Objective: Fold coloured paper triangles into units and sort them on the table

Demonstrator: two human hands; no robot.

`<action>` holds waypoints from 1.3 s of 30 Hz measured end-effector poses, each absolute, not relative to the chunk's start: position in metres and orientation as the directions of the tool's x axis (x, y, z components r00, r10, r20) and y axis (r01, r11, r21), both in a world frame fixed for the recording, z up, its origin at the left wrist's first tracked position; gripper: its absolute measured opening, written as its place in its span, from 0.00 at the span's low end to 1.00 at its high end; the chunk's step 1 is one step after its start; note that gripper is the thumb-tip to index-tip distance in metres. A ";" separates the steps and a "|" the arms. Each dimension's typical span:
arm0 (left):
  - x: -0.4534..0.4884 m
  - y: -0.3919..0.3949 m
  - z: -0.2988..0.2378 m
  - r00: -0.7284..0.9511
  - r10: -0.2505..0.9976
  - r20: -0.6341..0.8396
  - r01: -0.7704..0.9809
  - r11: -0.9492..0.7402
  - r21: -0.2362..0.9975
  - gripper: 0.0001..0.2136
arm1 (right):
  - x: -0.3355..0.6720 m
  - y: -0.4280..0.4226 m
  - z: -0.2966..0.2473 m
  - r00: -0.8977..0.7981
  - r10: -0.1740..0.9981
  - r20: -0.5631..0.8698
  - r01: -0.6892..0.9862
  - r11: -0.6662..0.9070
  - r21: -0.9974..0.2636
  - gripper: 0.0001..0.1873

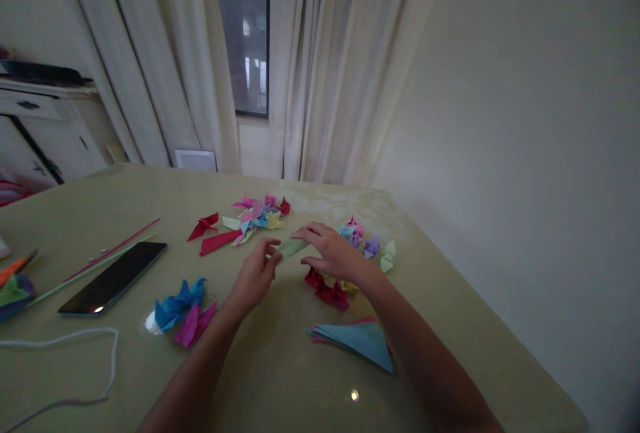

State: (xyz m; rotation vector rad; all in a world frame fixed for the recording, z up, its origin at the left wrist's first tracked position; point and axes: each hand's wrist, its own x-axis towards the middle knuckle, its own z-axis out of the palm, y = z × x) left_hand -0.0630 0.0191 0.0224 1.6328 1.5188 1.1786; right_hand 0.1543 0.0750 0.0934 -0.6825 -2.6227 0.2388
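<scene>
We see 2 bare forearms reaching forward over a pale olive tabletop. The left hand curls, fingertips pinching 1 end of 1 pale green folded paper strip. The right hand, fingers stretched and thumb beneath, holds the other end. The strip lies low over the table between them. Nearby lie 1 black phone, 2 thin sticks and 1 stack of blue paper triangles.

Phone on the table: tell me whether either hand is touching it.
No, the phone lies well apart; left hand and right hand both hold a pale green paper.
</scene>
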 end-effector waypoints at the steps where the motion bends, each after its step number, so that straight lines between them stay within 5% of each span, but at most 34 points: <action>1: -0.061 0.019 0.025 -0.050 0.967 0.248 0.380 -0.211 0.900 0.15 | 0.155 0.074 0.095 -0.793 0.490 0.362 0.422 0.870 -0.254 0.31; 9: -0.051 0.011 0.040 -0.111 0.923 0.368 0.219 -0.339 0.915 0.25 | 0.157 0.072 0.106 -0.748 0.427 0.507 0.412 0.899 -0.150 0.06; 13: -0.053 0.008 0.040 -0.098 0.913 0.397 0.373 -0.336 0.865 0.18 | 0.157 0.071 0.109 -0.733 0.423 0.533 0.418 0.898 -0.138 0.07; 17: -0.053 0.007 0.038 0.031 0.932 0.362 0.396 -0.344 0.851 0.24 | 0.158 0.066 0.112 -0.738 0.438 0.514 0.410 0.895 -0.174 0.05; 22: -0.063 0.020 0.028 -0.057 0.928 0.368 0.495 -0.294 0.818 0.25 | 0.170 0.052 0.132 -0.634 0.556 0.538 0.461 0.830 -0.313 0.06; 28: -0.087 0.030 0.003 -0.313 0.905 0.289 0.907 0.194 0.373 0.25 | 0.201 0.023 0.144 -0.434 0.758 0.488 0.557 0.651 -0.515 0.11; 35: -0.087 0.034 -0.006 -0.208 0.946 0.247 0.963 0.153 0.223 0.20 | 0.253 -0.034 0.058 -0.154 0.964 0.219 0.437 0.265 -0.860 0.19; 39: -0.085 0.034 -0.001 -0.191 0.936 0.297 0.967 0.128 0.221 0.19 | 0.270 -0.065 0.017 0.031 0.992 0.119 0.324 0.103 -0.940 0.23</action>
